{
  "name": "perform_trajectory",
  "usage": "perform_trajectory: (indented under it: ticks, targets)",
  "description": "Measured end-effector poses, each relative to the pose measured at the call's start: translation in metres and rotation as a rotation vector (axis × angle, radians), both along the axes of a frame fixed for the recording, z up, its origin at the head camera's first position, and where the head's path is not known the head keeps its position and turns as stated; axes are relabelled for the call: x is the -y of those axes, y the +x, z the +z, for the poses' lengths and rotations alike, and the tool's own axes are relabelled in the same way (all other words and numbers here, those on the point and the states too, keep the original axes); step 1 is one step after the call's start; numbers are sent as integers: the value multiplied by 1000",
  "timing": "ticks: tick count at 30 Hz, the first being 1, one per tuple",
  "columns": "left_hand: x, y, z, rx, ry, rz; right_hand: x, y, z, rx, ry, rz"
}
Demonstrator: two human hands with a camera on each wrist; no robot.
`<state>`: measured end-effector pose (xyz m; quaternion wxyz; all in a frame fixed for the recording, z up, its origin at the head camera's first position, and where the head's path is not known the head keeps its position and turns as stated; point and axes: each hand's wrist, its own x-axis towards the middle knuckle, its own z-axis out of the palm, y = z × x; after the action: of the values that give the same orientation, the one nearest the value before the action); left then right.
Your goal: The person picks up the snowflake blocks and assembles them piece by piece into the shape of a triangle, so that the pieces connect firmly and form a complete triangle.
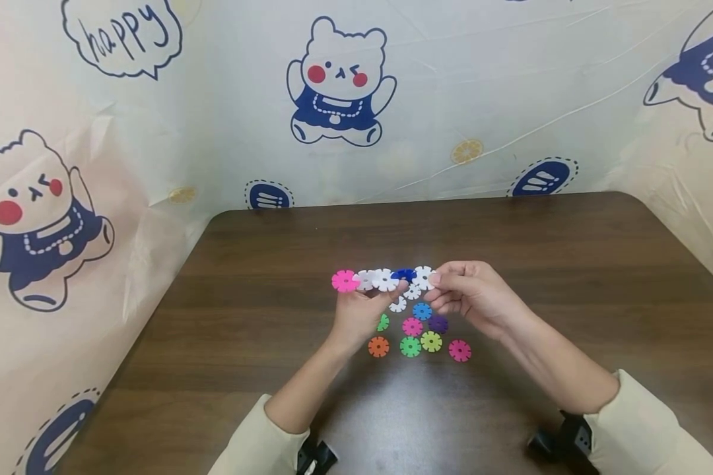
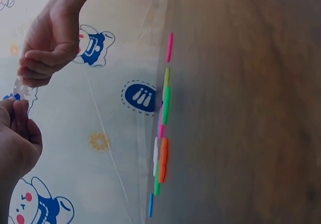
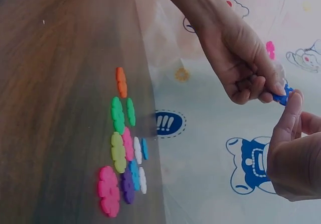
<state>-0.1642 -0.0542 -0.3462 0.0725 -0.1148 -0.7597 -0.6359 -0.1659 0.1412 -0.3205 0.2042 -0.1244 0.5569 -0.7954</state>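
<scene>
Held up over the table is a row of joined notched plastic discs: a pink disc (image 1: 345, 281) at the left end, two white discs (image 1: 383, 280), then a blue disc (image 1: 403, 274). My left hand (image 1: 359, 320) pinches this row near the blue disc. At the row's right end, my right hand (image 1: 481, 297) pinches a white disc (image 1: 423, 277) edge-on against the blue one. Both hands meet at the blue disc (image 3: 287, 94) in the right wrist view. In the left wrist view, my left hand (image 2: 20, 146) sits just below the right hand (image 2: 52, 48).
Several loose discs lie flat on the brown table (image 1: 261, 330) below my hands, among them an orange disc (image 1: 378, 346), a green disc (image 1: 410, 346), a yellow disc (image 1: 431, 341), a purple disc (image 1: 438, 323) and a pink disc (image 1: 460, 350). A printed sheet (image 1: 451, 79) hangs behind the table.
</scene>
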Motion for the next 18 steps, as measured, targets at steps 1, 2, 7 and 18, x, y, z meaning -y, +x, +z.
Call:
perform_trajectory:
  ticks: [1, 2, 7, 18]
  targets:
    - [0, 0, 0, 14, -15, 4, 0, 0, 1, 5, 10, 0]
    - [1, 0, 0, 28, -39, 11, 1, 0, 2, 9, 21, 1]
    - [3, -1, -2, 24, -106, 4, 2, 0, 7, 20, 78, 13]
    - [7, 3, 5, -4, -110, -79, 0, -1, 12, -26, 170, 88]
